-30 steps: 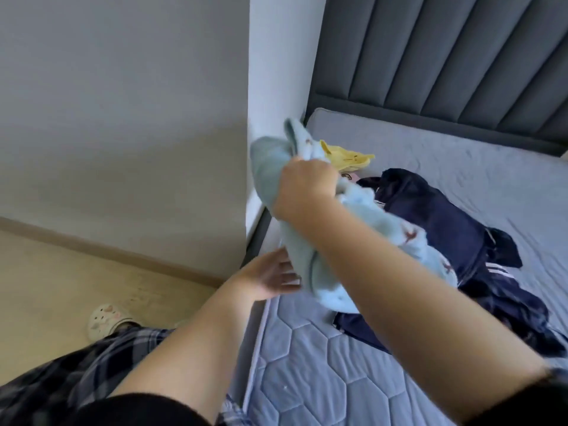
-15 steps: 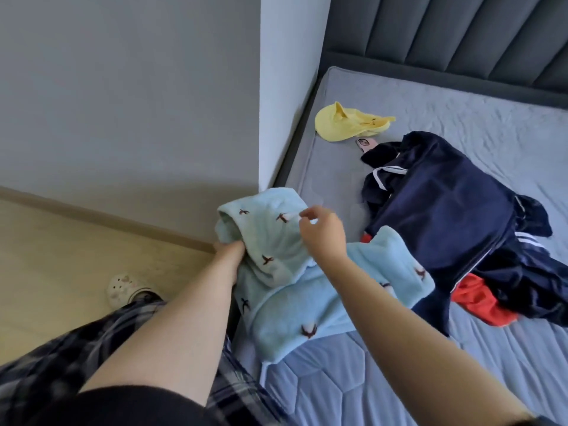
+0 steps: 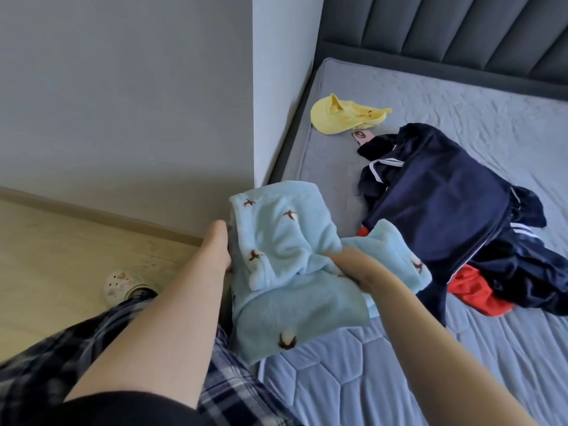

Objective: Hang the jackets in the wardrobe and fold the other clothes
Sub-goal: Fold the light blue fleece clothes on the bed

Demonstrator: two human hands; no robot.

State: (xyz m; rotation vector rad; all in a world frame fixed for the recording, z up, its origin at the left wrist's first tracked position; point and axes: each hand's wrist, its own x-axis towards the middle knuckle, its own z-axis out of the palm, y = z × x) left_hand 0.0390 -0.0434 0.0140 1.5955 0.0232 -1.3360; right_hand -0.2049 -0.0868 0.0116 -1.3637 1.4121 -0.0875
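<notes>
A light blue fleece garment (image 3: 285,241) with small brown motifs lies bunched at the near left corner of the bed. My left hand (image 3: 219,241) is at its left edge, with the fingers tucked behind the cloth. Reaching in from the right, my right hand (image 3: 353,265) grips a fold in the garment's middle. A navy jacket (image 3: 445,204) with white stripes lies crumpled to the right, over a red garment (image 3: 473,293). Farther back lies a yellow garment (image 3: 341,118).
The grey mattress (image 3: 399,379) fills the right side, with a dark padded headboard (image 3: 461,35) behind it. A grey wall corner (image 3: 255,118) stands right next to the bed's left edge. Wooden floor (image 3: 61,250) and my slippered foot (image 3: 120,282) are at left.
The blue garment came down from the air onto the bed's corner. My right hand shifted from its top edge to a fold in the middle; my left hand moved to its left edge.
</notes>
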